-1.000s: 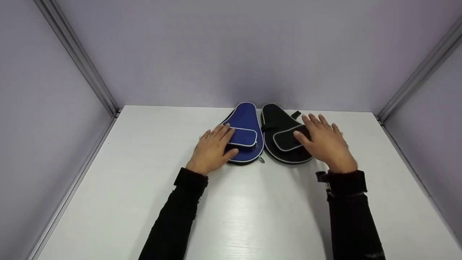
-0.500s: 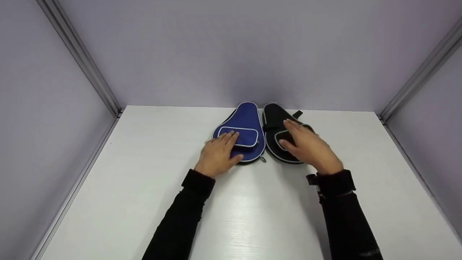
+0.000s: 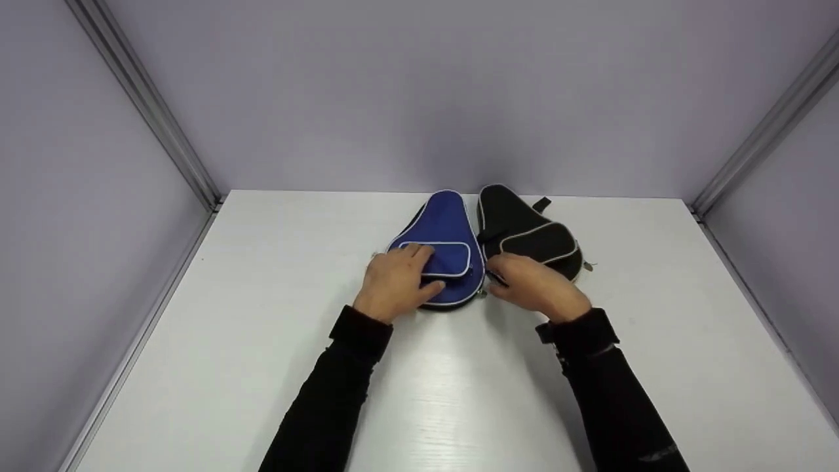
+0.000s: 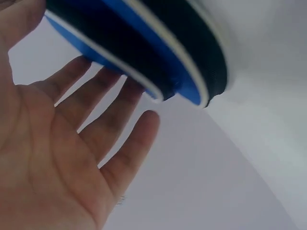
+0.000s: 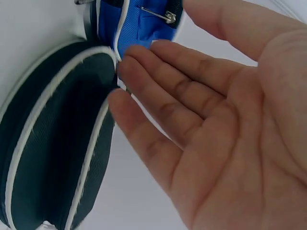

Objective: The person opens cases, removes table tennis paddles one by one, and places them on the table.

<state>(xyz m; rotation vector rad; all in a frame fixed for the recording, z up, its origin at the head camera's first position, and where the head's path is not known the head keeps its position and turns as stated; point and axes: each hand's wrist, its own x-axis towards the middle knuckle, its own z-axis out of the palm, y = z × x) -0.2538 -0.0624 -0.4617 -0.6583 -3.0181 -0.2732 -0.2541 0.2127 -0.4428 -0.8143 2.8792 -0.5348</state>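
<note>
Though part-hidden, blue pouch [image 3: 440,221] (touched, perhaps).

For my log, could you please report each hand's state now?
Left hand: open, touching the blue paddle case.
Right hand: open, near the black paddle case.

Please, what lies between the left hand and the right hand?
In the head view, the lower part of the blue case and a zipper pull lie between the left hand and right hand.
</note>
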